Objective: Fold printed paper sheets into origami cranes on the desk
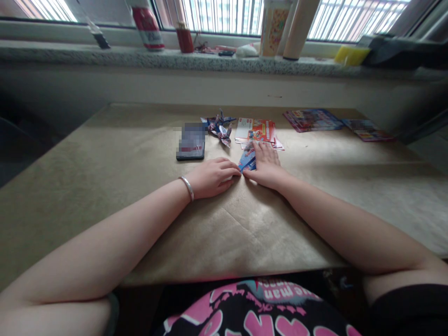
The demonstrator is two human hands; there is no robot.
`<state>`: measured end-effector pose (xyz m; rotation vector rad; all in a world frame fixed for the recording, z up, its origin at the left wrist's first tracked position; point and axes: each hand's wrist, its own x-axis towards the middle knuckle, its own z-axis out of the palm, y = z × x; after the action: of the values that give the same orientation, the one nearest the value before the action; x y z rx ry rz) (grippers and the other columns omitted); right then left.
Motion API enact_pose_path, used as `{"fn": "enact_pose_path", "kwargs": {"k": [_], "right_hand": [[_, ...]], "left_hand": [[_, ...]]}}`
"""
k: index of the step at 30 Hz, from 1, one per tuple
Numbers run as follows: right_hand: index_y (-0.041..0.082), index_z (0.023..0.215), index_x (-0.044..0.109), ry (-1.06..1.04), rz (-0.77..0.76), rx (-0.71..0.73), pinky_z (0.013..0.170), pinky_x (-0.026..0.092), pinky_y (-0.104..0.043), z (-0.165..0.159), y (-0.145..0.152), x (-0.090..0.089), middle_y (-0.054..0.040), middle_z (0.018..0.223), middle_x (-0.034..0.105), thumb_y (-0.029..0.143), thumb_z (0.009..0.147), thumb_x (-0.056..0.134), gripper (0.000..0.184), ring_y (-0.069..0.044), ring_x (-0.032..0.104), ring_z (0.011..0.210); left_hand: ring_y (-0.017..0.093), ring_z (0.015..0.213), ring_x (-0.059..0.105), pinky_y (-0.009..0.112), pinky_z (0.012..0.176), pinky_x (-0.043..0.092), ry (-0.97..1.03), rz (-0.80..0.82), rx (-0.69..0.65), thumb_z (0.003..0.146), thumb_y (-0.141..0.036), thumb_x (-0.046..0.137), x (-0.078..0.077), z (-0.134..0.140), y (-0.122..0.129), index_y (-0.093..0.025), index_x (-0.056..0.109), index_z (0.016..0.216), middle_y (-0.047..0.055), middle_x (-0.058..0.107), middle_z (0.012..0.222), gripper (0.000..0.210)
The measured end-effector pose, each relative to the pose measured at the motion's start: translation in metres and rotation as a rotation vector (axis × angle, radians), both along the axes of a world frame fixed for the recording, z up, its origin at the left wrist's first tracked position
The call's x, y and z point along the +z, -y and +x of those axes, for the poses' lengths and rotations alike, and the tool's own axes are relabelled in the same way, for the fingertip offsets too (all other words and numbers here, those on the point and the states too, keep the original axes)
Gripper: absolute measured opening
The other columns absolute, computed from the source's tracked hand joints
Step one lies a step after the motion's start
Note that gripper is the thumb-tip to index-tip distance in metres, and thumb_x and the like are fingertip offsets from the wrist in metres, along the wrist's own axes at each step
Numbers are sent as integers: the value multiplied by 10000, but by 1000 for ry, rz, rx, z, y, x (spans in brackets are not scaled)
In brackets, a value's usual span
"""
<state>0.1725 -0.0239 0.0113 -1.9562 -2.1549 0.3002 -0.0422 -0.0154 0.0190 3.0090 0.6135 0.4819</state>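
A small sheet of folded blue printed paper (248, 159) lies on the table between my two hands. My left hand (217, 177), with a silver bracelet at the wrist, has its fingers closed together, their tips at the paper's near left corner. My right hand (266, 163) rests flat over the paper's right side, fingers stretched forward and thumb at the near corner. Part of the paper is hidden beneath it. Just beyond is a stack of red and white printed cards (257, 130). Several folded paper shapes (220, 128) sit to the left of that stack.
A dark phone (191, 142) lies beyond my left hand. Two piles of printed cards, one larger (313, 120) and one smaller (368, 129), lie at the back right of the tan-covered table (87, 186). The windowsill (210, 60) holds a red can (147, 28) and other containers.
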Motion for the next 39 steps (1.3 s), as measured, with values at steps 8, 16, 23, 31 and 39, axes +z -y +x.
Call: {"fn": "enact_pose_path", "kwargs": {"k": [8, 16, 23, 31, 39], "right_hand": [[166, 1561, 98, -31, 34, -57, 1202, 92, -574, 16, -6, -3, -168, 1632, 150, 423, 735, 596, 998, -365, 101, 1510], [174, 1560, 84, -79, 52, -34, 1196, 70, -594, 11, -4, -5, -169, 1634, 141, 555, 713, 633, 1079, -378, 67, 1511], [165, 1572, 23, -23, -24, -57, 1205, 63, -574, 5, -1, 3, -163, 1645, 95, 542, 742, 614, 1087, -369, 41, 1516], [184, 1566, 70, -71, -3, -75, 1199, 85, -590, 11, -8, 0, -159, 1632, 149, 483, 702, 630, 1071, -377, 82, 1509], [181, 1561, 69, -87, -5, -125, 1188, 71, -639, 38, -27, -6, -155, 1633, 150, 430, 688, 621, 1063, -409, 62, 1506]], "left_hand": [[225, 1100, 593, 406, 988, 502, 3, -36, 5, 930, -226, 483, 1, 2, 0, -175, 652, 1159, 98, 667, 1196, 290], [227, 1084, 592, 404, 981, 502, -10, 1, 21, 926, -228, 473, 1, 5, 0, -166, 654, 1159, 103, 670, 1187, 301], [229, 1095, 581, 405, 989, 493, -23, -7, 24, 939, -245, 467, 1, 5, 0, -176, 650, 1180, 99, 660, 1208, 310], [241, 1102, 575, 421, 997, 491, -26, -18, 14, 925, -220, 474, 1, 5, 1, -164, 648, 1182, 101, 659, 1208, 316], [230, 1114, 576, 416, 1004, 486, -16, -37, 15, 910, -194, 487, 1, 5, 1, -182, 651, 1175, 97, 654, 1226, 312]]}}
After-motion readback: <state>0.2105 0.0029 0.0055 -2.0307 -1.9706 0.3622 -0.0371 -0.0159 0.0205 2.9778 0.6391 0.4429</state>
